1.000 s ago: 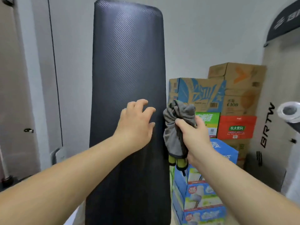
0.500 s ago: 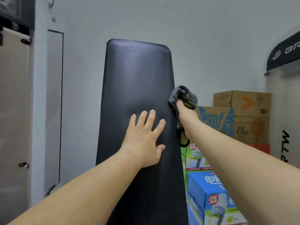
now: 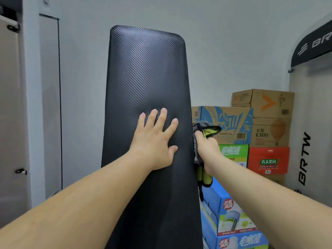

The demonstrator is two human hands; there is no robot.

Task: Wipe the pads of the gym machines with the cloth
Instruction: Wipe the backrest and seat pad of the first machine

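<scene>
The left hand lay flat, fingers spread, on the upright black pad. The right hand gripped the grey-green cloth against the pad's right edge. Stacked cardboard boxes crowded close behind it.

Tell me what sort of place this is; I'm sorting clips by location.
Probably a gym's storage corner: a tall black machine pad, a cloth held to its edge by the right hand, a translucent machine shroud lettered BRTW, and stacked drink cartons.
</scene>
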